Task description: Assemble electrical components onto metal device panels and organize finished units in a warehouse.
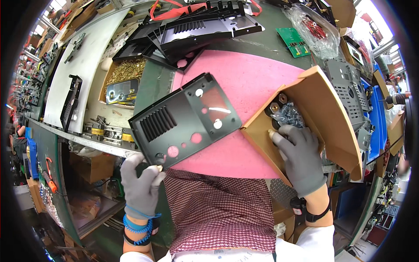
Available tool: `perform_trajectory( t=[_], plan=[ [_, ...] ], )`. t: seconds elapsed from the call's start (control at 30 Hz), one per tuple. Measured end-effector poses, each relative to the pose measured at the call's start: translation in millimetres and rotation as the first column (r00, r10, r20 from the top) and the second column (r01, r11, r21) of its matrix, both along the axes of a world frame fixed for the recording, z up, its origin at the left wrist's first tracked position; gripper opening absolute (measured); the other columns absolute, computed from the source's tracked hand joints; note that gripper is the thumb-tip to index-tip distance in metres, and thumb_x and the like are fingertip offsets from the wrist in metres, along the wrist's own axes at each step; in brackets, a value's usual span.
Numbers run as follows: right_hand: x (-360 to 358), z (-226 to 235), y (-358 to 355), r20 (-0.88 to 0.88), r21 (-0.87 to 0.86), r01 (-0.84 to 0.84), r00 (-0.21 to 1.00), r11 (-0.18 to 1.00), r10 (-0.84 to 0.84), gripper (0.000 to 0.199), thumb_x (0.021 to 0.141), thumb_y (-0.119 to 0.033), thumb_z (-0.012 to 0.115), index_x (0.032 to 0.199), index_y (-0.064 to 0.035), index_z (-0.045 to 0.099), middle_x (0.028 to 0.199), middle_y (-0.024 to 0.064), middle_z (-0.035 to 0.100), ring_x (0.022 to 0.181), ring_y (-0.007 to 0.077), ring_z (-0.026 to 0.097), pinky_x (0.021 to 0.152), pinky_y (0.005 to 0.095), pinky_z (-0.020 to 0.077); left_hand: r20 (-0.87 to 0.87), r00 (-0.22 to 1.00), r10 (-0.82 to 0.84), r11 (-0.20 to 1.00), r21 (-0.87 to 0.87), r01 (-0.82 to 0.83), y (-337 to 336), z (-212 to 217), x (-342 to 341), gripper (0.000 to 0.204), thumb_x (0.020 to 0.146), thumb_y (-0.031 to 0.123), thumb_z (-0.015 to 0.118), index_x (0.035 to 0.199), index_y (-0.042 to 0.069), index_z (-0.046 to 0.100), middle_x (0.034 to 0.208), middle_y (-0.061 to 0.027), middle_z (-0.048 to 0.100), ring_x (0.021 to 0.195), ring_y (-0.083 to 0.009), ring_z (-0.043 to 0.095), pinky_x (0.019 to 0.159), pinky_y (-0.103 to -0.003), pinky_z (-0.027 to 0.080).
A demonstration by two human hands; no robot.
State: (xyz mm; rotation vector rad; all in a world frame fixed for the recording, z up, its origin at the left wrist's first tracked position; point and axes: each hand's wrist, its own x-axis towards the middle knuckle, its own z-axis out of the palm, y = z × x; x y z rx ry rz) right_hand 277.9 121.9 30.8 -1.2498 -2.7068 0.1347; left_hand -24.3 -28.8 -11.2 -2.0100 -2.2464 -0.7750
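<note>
A black metal panel [187,126] with louvre slots, round holes and a rectangular cut-out lies slanted over a pink mat. My left hand [142,183], in a grey glove with bare fingertips, is closed on the panel's near left corner. A small dark ring [160,158] shows by the hole nearest that corner. My gloved right hand [299,157] reaches into an open cardboard box [325,118] with its fingers curled down. Beside the fingers are a clear bag of small dark parts [288,114] and several round black pieces with brass-coloured centres [274,107]. What the fingertips hold is hidden.
The pink mat [235,72] covers part of the green bench. Beyond it are stacked black metal panels [196,32], a green circuit board [293,43] and a bag of red wires [314,30]. At left are a box of brass-coloured hardware [126,72] and a white board [85,56].
</note>
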Motion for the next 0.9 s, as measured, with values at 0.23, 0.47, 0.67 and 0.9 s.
perform_trajectory(
  t=[0.23, 0.47, 0.67, 0.9],
  plan=[
    [-2.5, 18.1, -5.4, -0.222, -0.113, 0.046, 0.972, 0.993, -0.071, 0.043, 0.069, -0.006, 0.066, 0.111, -0.0067, 0.059, 0.105, 0.0125, 0.055, 0.092, 0.0281, 0.055, 0.085, 0.0402, 0.0418, 0.089, 0.995, 0.034, 0.999, 0.025, -0.037, -12.6, -1.9, -28.3, 0.027, 0.085, 0.028, 0.065, 0.091, 0.002, 0.061, 0.113, -0.0190, 0.053, 0.108, -0.0381, 0.053, 0.090, -0.044, 0.044],
    [-40.4, 15.6, -40.2, -0.407, -0.639, -0.769, 0.372, -0.032, -0.834, 0.049, 0.080, -0.010, 0.067, 0.125, 0.0003, 0.050, 0.120, 0.0171, 0.056, 0.108, 0.0239, 0.057, 0.093, 0.0353, 0.0453, 0.162, 0.955, -0.250, 0.930, 0.314, 0.190, -0.7, 25.4, 26.7, 0.045, 0.078, 0.043, 0.070, 0.101, 0.007, 0.056, 0.099, -0.0131, 0.056, 0.091, -0.0300, 0.058, 0.081, -0.042, 0.049],
    [-71.7, -8.5, -57.1, -0.402, -0.608, -0.790, 0.392, -0.079, -0.827, 0.048, 0.079, -0.002, 0.066, 0.124, 0.0024, 0.048, 0.121, 0.0134, 0.057, 0.111, 0.0215, 0.057, 0.096, 0.0362, 0.0445, 0.342, 0.837, -0.427, 0.860, 0.440, 0.259, 5.4, 27.2, 50.9, 0.031, 0.068, 0.018, 0.080, 0.095, 0.010, 0.069, 0.095, -0.0078, 0.059, 0.081, -0.0237, 0.062, 0.080, -0.039, 0.053],
    [-93.7, -5.9, -71.8, -0.382, -0.762, -0.648, 0.457, -0.006, -0.803, 0.033, 0.082, -0.002, 0.067, 0.110, 0.0026, 0.052, 0.102, 0.0095, 0.062, 0.096, 0.0129, 0.061, 0.083, 0.0279, 0.0510, 0.553, 0.755, -0.353, 0.909, 0.392, 0.138, -13.5, 9.4, 52.8, 0.034, 0.068, 0.008, 0.081, 0.096, 0.002, 0.064, 0.104, -0.0165, 0.057, 0.089, -0.0297, 0.065, 0.078, -0.035, 0.056]
  ],
)
